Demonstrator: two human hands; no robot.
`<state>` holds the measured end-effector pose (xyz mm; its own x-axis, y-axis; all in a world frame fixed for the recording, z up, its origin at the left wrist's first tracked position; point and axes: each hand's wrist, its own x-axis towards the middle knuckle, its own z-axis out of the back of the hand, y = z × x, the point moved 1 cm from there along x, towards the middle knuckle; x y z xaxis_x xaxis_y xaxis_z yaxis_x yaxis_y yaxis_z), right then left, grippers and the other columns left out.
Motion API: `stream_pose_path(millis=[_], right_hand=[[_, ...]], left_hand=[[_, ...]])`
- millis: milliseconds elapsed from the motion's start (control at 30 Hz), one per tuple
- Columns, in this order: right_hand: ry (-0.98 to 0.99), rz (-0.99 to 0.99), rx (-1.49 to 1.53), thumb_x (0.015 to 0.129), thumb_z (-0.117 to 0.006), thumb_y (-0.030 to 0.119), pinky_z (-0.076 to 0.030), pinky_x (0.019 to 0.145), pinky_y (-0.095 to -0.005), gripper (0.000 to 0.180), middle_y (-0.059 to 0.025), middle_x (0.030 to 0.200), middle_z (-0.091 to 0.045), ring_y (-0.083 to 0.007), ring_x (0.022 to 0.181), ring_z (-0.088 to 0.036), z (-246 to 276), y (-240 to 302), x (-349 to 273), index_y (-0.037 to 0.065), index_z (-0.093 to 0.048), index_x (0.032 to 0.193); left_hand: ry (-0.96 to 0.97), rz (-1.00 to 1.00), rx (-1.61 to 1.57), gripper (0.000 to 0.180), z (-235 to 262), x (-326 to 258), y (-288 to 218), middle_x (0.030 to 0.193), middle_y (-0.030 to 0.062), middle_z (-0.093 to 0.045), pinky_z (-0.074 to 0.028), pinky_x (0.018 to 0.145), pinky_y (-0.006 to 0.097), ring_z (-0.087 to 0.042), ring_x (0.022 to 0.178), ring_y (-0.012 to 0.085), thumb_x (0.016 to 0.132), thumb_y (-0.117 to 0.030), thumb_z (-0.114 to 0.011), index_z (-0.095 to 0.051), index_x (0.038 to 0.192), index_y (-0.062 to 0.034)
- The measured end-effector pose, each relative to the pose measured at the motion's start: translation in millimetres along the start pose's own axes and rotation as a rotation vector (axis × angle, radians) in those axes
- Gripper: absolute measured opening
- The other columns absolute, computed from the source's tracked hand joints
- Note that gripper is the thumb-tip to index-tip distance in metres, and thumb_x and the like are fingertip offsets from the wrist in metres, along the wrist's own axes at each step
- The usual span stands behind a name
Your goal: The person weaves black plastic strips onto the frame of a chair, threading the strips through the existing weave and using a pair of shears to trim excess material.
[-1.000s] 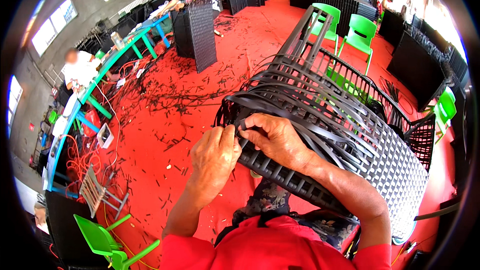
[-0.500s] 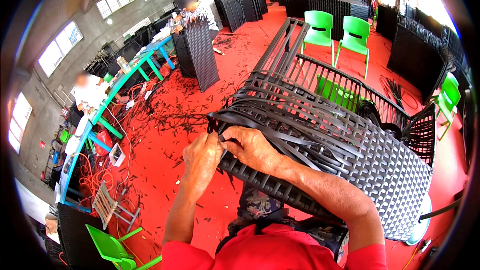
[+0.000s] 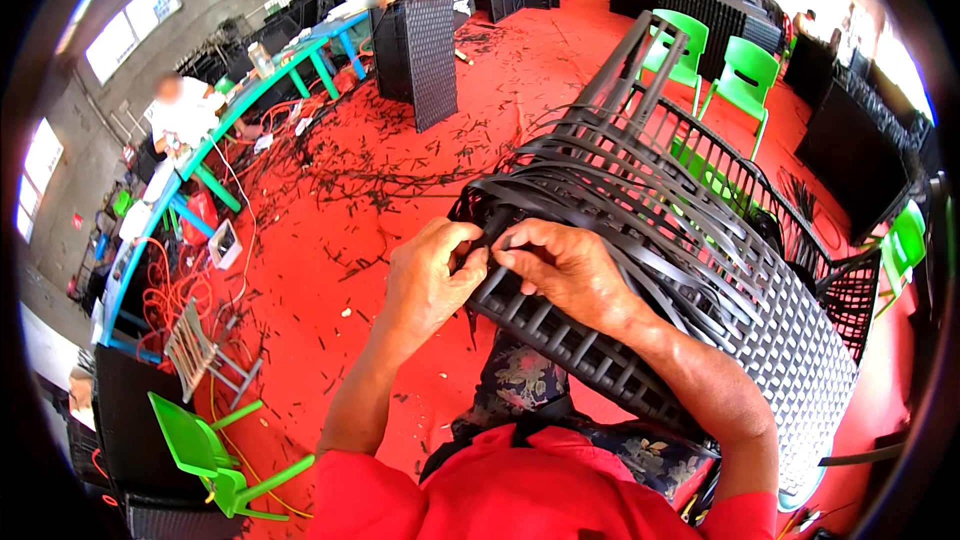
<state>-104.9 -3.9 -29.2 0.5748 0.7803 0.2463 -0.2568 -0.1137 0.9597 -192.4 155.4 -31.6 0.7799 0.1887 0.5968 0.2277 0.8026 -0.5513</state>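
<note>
Hands (image 3: 580,275) work at a woven frame (image 3: 790,350) slanting lengthwise down-right.

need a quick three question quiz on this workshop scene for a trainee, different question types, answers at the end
1. Multiple choice: what lies across the large black, partly woven frame in front of the person?
A) white ropes
B) loose flat black strips
C) green sheets

2. True or false: the person's bare left hand and bare right hand are close together at the frame's left end.

3. Count: how many bright green plastic chairs stand side by side beyond the frame, at the upper right?

Key:
1. B
2. True
3. Two
</note>
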Motion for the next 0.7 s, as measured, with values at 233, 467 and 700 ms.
stream_pose_path(millis=[233,467,700], right_hand=[[0.021,-0.205,-0.097,0.094,-0.060,0.011,-0.045,0.052,-0.0211,0.014,0.0007,0.080,-0.059,-0.0045,0.058,-0.053,7,17,2,0.002,-0.064,0.103],[0.066,-0.194,-0.245,0.093,-0.059,0.004,-0.045,0.052,-0.0195,0.013,-0.0055,0.100,-0.062,-0.0051,0.059,-0.055,5,37,-1,0.001,-0.065,0.105],[0.111,-0.187,-0.287,0.090,-0.062,0.001,-0.047,0.056,-0.0194,0.013,-0.0079,0.100,-0.062,-0.0062,0.063,-0.057,0,44,8,0.003,-0.067,0.103]], left_hand=[[0.182,0.279,-0.692,0.025,8,-28,46,0.098,0.0048,-0.061,-0.045,0.068,0.024,-0.056,0.083,0.0096,0.094,-0.018,-0.059,-0.065,0.108,0.0011],[0.269,0.475,-1.034,0.025,2,-35,57,0.090,0.0020,-0.059,-0.044,0.056,0.022,-0.053,0.066,0.0056,0.096,-0.018,-0.057,-0.064,0.112,0.0005],[0.524,0.558,-1.130,0.023,-5,-10,71,0.072,0.0006,-0.060,-0.038,0.047,0.021,-0.050,0.050,0.0053,0.094,-0.019,-0.057,-0.067,0.105,-0.0004]])
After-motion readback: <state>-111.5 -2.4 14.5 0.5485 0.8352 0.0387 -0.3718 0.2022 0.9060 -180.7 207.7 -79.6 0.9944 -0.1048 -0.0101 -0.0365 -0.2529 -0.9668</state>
